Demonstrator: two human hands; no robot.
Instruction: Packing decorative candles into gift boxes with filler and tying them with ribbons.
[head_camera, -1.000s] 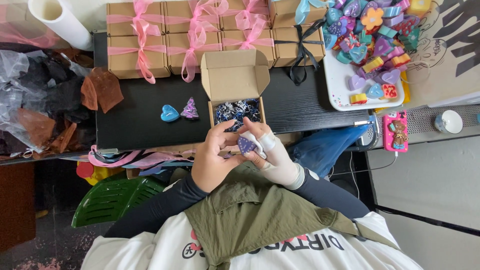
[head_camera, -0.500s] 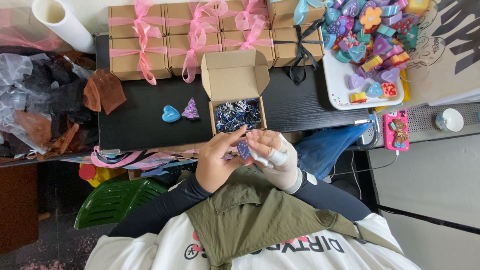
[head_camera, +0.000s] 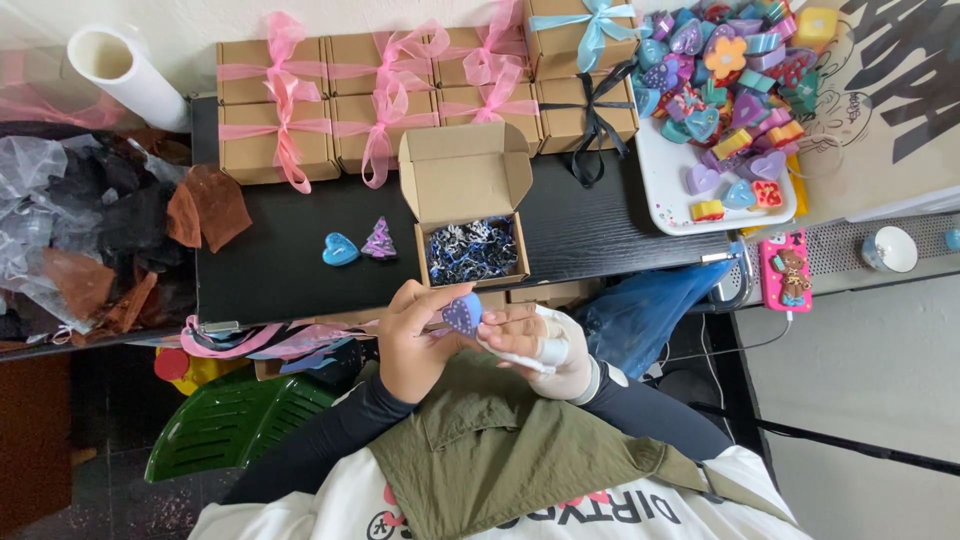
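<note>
Just below the near edge of the black table (head_camera: 620, 225), in the head view, both hands meet over the person's lap. The left hand (head_camera: 415, 340) is curled, its fingers closed round the left side of a small blue-purple heart (head_camera: 462, 313) with pale dots. The right hand (head_camera: 535, 345), with white tape or bandage round some fingers, pinches the same heart from the right with its fingertips. The heart sits between the two hands, just in front of an open cardboard box (head_camera: 470, 200) on the table, and apart from it.

The box's lid stands open toward the far side, and its inside is filled with dark blue and white shredded paper (head_camera: 472, 250). To the left of the box lie a light blue heart (head_camera: 340, 249) and a purple tree shape (head_camera: 379, 241), just beside each other. Behind the box stand rows of closed boxes with pink ribbons (head_camera: 330, 110). A white tray (head_camera: 680, 195) at the right end holds a heap of coloured shapes. A pink phone (head_camera: 785, 270) lies right of the table. Pink ribbon strips (head_camera: 250, 340) hang along the near edge to the left.
</note>
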